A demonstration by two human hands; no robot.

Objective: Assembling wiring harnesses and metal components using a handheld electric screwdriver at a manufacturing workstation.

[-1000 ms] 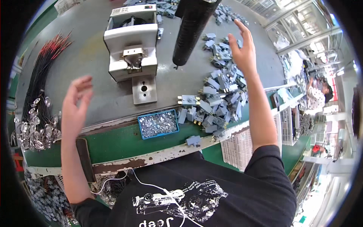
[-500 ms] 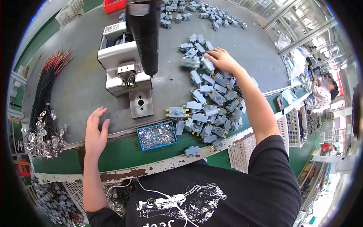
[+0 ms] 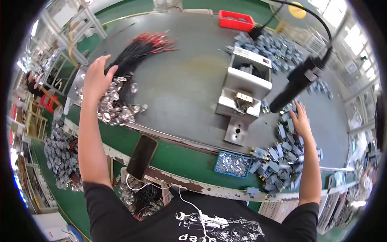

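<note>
My left hand [image 3: 96, 80] is beside and partly over a bundle of black wires [image 3: 128, 60] with red tips. Its thumb and fingers are spread, with nothing visible between them. Silver round metal caps [image 3: 117, 107] cluster at the near end of the wires. At the right, my right hand [image 3: 302, 123] hovers at or touches the upper part of a heap of grey-blue plastic blocks with brass prongs [image 3: 278, 167]; contact is hard to tell. Its fingers are apart and seem to hold nothing. Between the hands stands a small white bench press [image 3: 246, 86] with a metal plate [image 3: 236, 131] in front.
A blue tray [image 3: 233, 163] of small metal parts sits on the green front strip. A phone [image 3: 142, 157] with a white cable rests at the table edge. Over the table hangs a black cylinder [image 3: 294, 84]. More grey blocks [image 3: 278, 48] and a red bin [image 3: 236, 21] are behind.
The view has swung left. My left hand has moved from the table front near the press to the wire bundle. My right hand is still by the grey blocks.
</note>
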